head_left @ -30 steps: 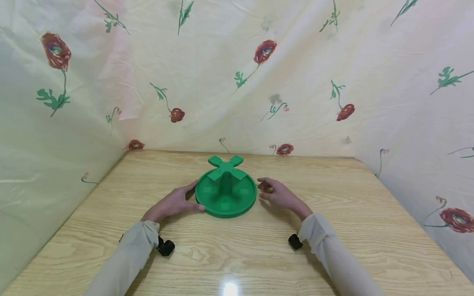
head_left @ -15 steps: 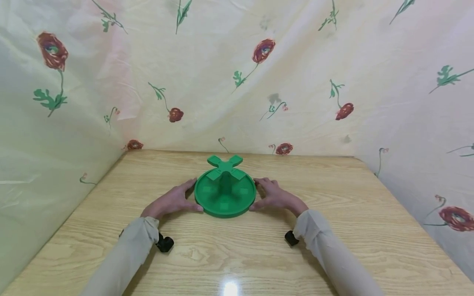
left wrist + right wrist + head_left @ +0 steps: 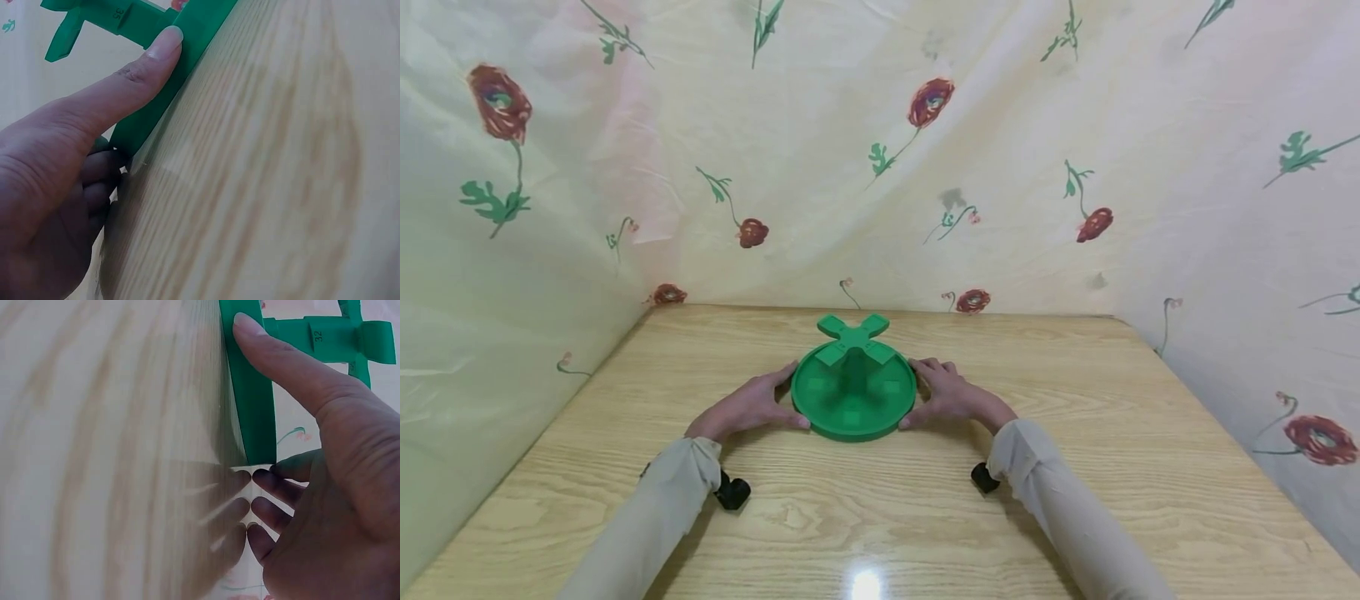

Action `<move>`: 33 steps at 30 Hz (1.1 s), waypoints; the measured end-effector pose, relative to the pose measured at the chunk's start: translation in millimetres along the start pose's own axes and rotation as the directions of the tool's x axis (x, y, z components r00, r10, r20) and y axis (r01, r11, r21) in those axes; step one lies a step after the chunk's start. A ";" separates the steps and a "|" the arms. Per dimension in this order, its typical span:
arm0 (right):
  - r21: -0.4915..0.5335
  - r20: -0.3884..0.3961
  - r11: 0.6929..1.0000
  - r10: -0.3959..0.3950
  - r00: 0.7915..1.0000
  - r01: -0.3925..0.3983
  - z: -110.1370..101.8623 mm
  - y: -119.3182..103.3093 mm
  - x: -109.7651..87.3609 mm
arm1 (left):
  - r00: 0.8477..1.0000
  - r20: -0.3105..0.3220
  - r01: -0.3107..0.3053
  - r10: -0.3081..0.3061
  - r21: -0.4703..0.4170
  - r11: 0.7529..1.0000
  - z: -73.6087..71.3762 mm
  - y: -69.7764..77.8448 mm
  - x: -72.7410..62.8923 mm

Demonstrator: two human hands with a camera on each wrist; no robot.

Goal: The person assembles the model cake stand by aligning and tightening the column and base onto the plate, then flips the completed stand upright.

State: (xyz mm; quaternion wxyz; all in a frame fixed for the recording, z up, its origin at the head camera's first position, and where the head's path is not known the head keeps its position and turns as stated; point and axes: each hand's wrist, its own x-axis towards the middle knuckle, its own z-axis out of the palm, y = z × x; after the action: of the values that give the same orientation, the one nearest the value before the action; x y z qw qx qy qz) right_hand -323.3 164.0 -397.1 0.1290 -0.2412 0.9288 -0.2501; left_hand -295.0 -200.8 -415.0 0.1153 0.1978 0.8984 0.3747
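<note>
A round green tray point(image 3: 850, 434) with a low rim stands on the table in the head view. From its middle rises a post topped by a four-armed green cross point(image 3: 853, 337). My left hand point(image 3: 754, 406) holds the tray's left side, its thumb along the front rim. On the opposite side, my right hand point(image 3: 953, 395) grips the rim between thumb and fingers. The left wrist view shows the thumb against the tray's rim point(image 3: 203, 31) and "35" on the post. In the right wrist view, the thumb lies on the rim point(image 3: 253, 406), and the post bears "32".
The wood-grain table point(image 3: 820, 533) extends around the tray. A flower-printed cloth point(image 3: 820, 150) hangs behind it and along both sides. A black wrist camera point(image 3: 733, 493) sits under the left sleeve, with another black camera point(image 3: 984, 477) at the right wrist.
My right hand has moved left from beside the tray and taken hold of its right rim. The left hand stays on the left side. The whole view has shifted slightly.
</note>
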 end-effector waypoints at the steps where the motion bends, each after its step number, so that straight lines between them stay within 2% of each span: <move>1: 0.000 -0.001 1.000 -0.003 1.000 0.003 0.0 0.0 0.6 | 1.000 -0.001 -0.006 0.006 0.003 1.000 -0.1 0.1 0.1; 9: 0.104 -0.027 0.994 -0.034 0.999 0.037 3.0 2.7 0.3 | 1.000 -0.020 -0.001 0.002 0.014 1.000 0.1 2.0 -1.5; 13: 0.206 -0.045 0.976 -0.059 0.997 0.067 3.5 5.0 -3.6 | 0.998 -0.057 -0.021 0.019 -0.029 0.999 0.4 2.8 -2.4; 15: 0.295 -0.045 0.952 -0.067 0.997 0.078 2.6 6.8 -6.2 | 0.997 -0.077 -0.031 0.023 -0.102 0.994 0.1 3.9 -2.6; 20: 0.514 -0.070 0.851 -0.086 0.994 0.109 0.5 9.2 -13.2 | 0.992 -0.123 -0.041 0.004 -0.295 0.955 -0.3 10.4 -3.5; 23: 0.602 -0.139 0.790 -0.042 0.989 0.118 -0.9 4.2 -17.0 | 0.986 -0.161 -0.026 -0.033 -0.349 0.937 0.9 20.2 -4.3; 27: 0.669 -0.247 0.738 0.104 0.963 0.092 -9.0 -11.1 -22.1 | 0.975 -0.188 0.036 -0.120 -0.402 0.915 -0.8 44.0 -2.8; 30: 0.676 -0.270 0.736 0.208 0.940 0.031 -20.3 -23.5 -26.5 | 0.967 -0.166 0.107 -0.195 -0.430 0.896 -9.5 65.9 -2.8; 33: 0.660 -0.242 0.751 0.250 0.938 -0.030 -33.8 -31.8 -30.6 | 0.968 -0.104 0.168 -0.229 -0.413 0.895 -23.0 85.5 -4.9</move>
State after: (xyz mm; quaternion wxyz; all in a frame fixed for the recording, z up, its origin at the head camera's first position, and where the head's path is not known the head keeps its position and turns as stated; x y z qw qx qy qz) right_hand -297.2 169.1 -348.4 0.0729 -0.0676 0.8090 -0.5793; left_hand -275.8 -162.6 -337.3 0.1232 0.0485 0.8241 0.5507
